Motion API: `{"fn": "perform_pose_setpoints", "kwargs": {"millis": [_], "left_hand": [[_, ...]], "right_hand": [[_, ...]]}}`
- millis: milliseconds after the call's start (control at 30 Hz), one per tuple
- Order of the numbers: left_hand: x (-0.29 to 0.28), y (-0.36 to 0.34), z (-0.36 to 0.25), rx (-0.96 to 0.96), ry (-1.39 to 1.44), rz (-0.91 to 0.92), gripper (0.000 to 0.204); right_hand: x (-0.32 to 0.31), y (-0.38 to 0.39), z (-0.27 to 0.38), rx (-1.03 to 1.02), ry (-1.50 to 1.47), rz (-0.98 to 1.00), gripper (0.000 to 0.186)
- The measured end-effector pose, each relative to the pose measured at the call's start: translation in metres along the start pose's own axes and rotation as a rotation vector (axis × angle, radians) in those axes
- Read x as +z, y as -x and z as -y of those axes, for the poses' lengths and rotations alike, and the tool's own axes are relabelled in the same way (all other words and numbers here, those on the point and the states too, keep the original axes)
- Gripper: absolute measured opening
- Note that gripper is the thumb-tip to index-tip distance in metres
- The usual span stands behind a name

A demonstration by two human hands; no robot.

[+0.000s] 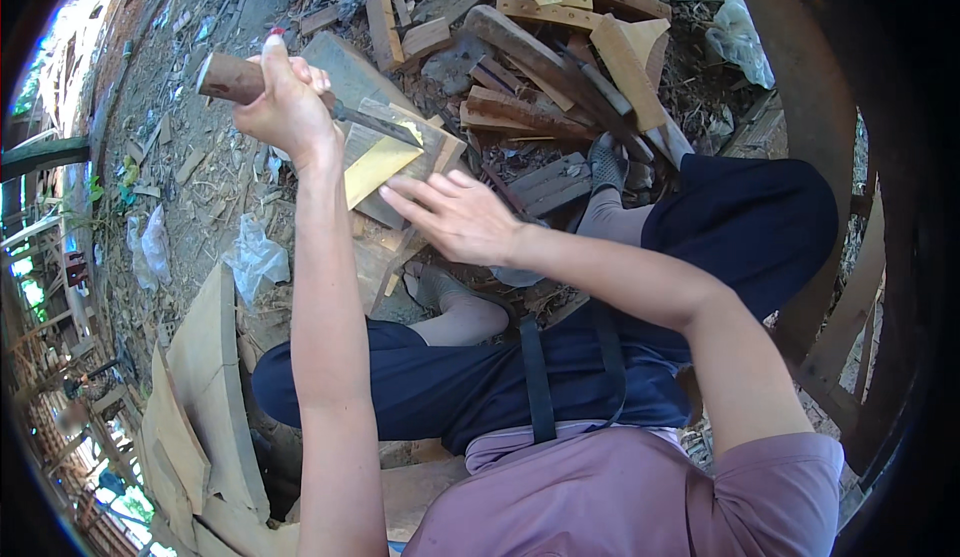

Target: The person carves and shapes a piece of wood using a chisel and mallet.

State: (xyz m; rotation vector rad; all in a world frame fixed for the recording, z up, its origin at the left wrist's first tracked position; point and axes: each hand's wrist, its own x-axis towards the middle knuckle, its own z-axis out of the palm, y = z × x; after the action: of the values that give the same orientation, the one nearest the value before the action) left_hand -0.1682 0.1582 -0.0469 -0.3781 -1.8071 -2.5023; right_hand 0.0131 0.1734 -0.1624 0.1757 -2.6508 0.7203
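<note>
My left hand (288,102) is wrapped round the wooden handle of a chisel (375,123), thumb pointing away from me. The chisel's metal blade slants down to the right, its end at a flat, bright yellow piece (380,169), whose material I cannot make out. This piece lies on wooden blocks (432,162) between my feet. My right hand (455,219) hovers or rests at the near right edge of the blocks, fingers stretched out and nothing held. Whether its fingertips touch the yellow piece or the wood is unclear.
Cut wood pieces (535,67) are heaped beyond my feet. A clear plastic bag (258,257) lies on the littered ground to the left, another plastic bag (740,42) at the far right. Large curved boards (205,357) lean beside my left knee.
</note>
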Motion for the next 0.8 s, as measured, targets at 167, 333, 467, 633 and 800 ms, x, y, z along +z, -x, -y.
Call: {"fn": "perform_pose_setpoints", "kwargs": {"millis": [167, 333, 467, 633, 800], "left_hand": [[-0.008, -0.003, -0.001, -0.048, 0.071, 0.003, 0.022], [-0.041, -0.024, -0.031, 0.07, 0.092, 0.127, 0.019], [-0.017, -0.008, -0.041, 0.088, 0.046, 0.19, 0.021], [-0.006, 0.002, -0.026, 0.078, 0.03, 0.222, 0.016], [0.004, 0.009, -0.017, 0.095, 0.048, 0.245, 0.017]], "right_hand": [[0.023, -0.015, 0.005, 0.186, 0.229, 0.044, 0.058], [0.025, -0.017, 0.011, 0.191, 0.184, 0.063, 0.057], [0.025, -0.013, 0.006, 0.194, 0.205, -0.004, 0.057], [0.026, -0.015, 0.01, 0.214, 0.163, 0.004, 0.056], [0.026, -0.013, 0.008, 0.209, 0.178, 0.007, 0.057]]}}
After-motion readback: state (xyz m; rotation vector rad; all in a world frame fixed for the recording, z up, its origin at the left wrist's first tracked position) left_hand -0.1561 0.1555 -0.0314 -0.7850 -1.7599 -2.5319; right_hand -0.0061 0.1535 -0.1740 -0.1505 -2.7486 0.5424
